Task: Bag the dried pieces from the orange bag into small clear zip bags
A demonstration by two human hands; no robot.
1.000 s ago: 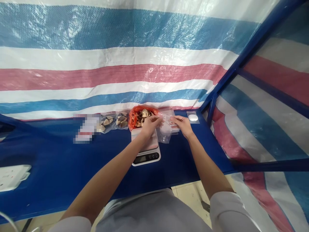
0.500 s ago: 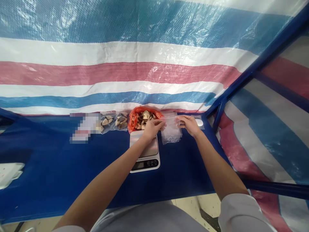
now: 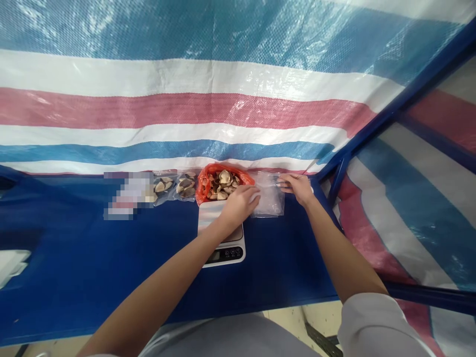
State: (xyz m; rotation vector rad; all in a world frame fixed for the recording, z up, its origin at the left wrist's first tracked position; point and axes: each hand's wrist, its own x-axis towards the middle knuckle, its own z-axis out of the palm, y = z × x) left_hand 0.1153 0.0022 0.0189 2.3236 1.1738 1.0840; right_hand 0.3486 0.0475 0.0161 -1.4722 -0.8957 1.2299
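Two pouches point(image 3: 162, 186) filled; pieces point(image 3: 224, 178) left in red bag point(image 3: 203, 186). Clear bags point(image 3: 268, 201), seemingly unfilled, pinched at corner by right hand point(image 3: 298, 187); left hand point(image 3: 241, 202) curled at opposite edge, grip indeterminable.

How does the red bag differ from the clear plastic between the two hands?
The red bag is coloured; the clear plastic is see-through. The red bag gapes around brownish pieces; the clear plastic shows none inside. The red bag bulges; the clear plastic looks flatter. Both look thin and crinkled.
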